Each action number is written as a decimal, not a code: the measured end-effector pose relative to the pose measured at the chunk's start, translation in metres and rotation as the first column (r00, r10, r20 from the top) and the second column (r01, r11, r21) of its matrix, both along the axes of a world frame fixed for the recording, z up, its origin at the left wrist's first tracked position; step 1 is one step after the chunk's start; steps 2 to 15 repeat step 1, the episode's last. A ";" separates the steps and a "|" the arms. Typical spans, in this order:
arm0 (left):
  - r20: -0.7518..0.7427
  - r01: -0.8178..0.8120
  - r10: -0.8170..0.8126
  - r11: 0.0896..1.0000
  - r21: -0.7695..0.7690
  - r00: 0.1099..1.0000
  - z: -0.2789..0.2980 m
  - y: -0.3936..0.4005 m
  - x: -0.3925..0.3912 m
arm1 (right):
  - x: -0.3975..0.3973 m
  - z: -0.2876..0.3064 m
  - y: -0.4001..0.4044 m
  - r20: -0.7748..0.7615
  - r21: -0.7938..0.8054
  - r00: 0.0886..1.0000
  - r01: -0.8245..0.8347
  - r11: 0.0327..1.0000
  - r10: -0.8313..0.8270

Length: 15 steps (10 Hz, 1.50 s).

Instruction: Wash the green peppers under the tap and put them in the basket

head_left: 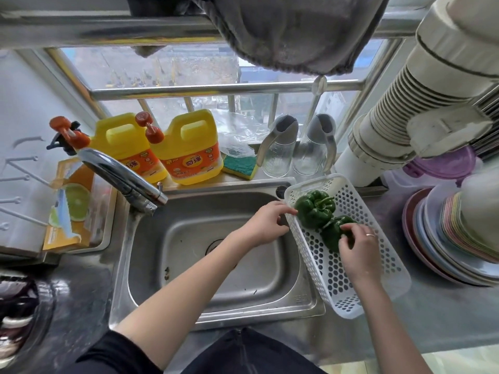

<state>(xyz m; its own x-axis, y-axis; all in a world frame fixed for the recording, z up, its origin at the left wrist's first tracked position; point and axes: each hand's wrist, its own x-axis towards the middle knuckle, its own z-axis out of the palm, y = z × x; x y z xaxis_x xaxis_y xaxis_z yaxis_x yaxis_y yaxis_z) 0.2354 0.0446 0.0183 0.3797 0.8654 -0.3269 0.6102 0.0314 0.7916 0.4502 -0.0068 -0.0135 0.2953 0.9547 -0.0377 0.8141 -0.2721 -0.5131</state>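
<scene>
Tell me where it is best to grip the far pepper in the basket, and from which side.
Grip the far pepper around its broad lobed body, coming from above. It lies on its side in the basket with the stem pointing right, and the stem looks too thin to hold. The basket wall stands close on the left, where the left hand is, and the other pepper crowds the near side.

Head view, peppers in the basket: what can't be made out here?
- Near green pepper: partly covered by the right hand; grip unclear.
- Left hand: fingertips at the basket rim beside the far green pepper; contact unclear.
- Tap: spout mouth faces away; no stream visible.
- Sink drain: hidden behind the left forearm.
</scene>
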 end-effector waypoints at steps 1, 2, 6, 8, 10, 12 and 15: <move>-0.021 0.045 -0.045 0.999 0.004 0.999 0.001 -0.006 -0.006 | -0.005 -0.003 0.001 0.070 0.036 0.997 0.006 0.999 -0.009; -0.021 0.045 -0.045 0.999 0.004 0.999 0.001 -0.006 -0.006 | -0.005 -0.003 0.001 0.070 0.036 0.997 0.006 0.999 -0.009; -0.021 0.045 -0.045 0.999 0.004 0.999 0.001 -0.006 -0.006 | -0.005 -0.003 0.001 0.070 0.036 0.997 0.006 0.999 -0.009; -0.021 0.045 -0.045 0.999 0.004 0.999 0.001 -0.006 -0.006 | -0.005 -0.003 0.001 0.070 0.036 0.997 0.006 0.999 -0.009; -0.021 0.045 -0.045 0.999 0.004 0.999 0.001 -0.006 -0.006 | -0.005 -0.003 0.001 0.070 0.036 0.997 0.006 0.999 -0.009; -0.021 0.045 -0.045 0.999 0.004 0.999 0.001 -0.006 -0.006 | -0.005 -0.003 0.001 0.070 0.036 0.997 0.006 0.999 -0.009; -0.021 0.045 -0.045 0.999 0.004 0.999 0.001 -0.006 -0.006 | -0.005 -0.003 0.001 0.070 0.036 0.997 0.006 0.999 -0.009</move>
